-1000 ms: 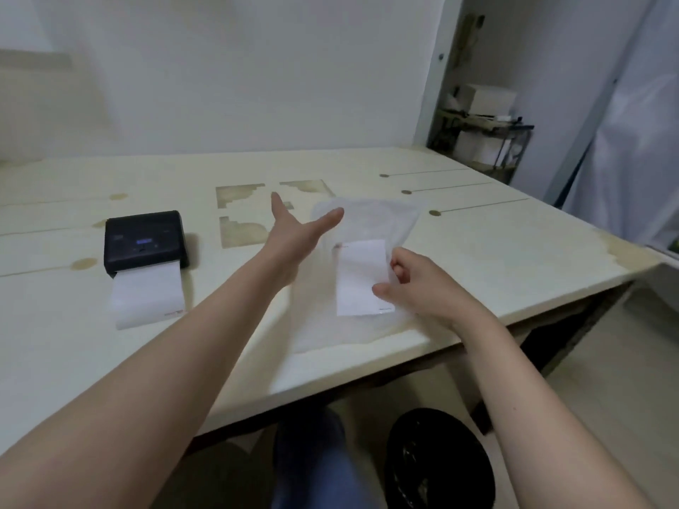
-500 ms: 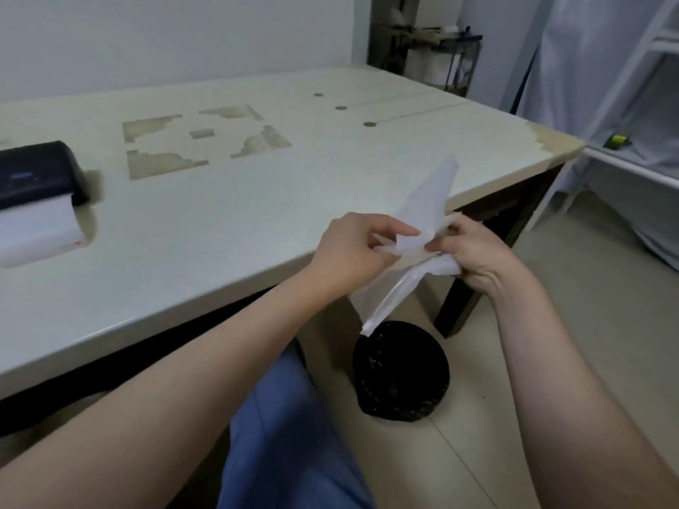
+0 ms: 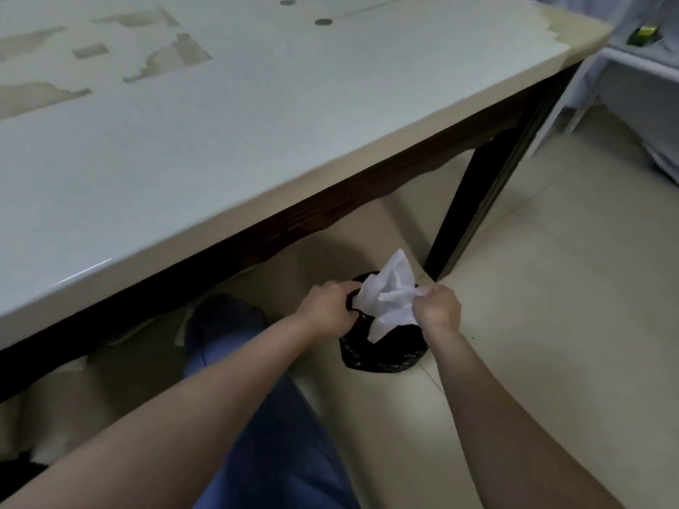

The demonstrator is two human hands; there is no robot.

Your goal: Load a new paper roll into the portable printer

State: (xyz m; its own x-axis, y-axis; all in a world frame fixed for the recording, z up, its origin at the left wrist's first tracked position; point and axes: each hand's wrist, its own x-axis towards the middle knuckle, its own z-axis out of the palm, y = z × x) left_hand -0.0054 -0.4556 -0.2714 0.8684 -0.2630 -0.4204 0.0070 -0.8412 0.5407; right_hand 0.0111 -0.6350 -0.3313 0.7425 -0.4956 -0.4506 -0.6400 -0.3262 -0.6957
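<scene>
A crumpled bundle of white paper and clear wrapper [image 3: 391,301] is bunched between both my hands, just above a black-lined bin [image 3: 382,356] on the floor. My left hand [image 3: 329,310] grips the bundle's left side with fingers curled. Pinching its right side is my right hand [image 3: 439,306]. The portable printer is out of view, and no paper roll shows.
The white tabletop [image 3: 257,115] fills the upper left, its near edge above my blue-clad knee [image 3: 227,325]. A dark table leg [image 3: 477,203] stands just behind the bin. Beige floor tiles spread to the right; white furniture [image 3: 646,82] sits at the far right.
Both hands took the paper and wrapper off the table, crumpled them together and carried them down over the bin. My view swung down and right, so the printer left the frame.
</scene>
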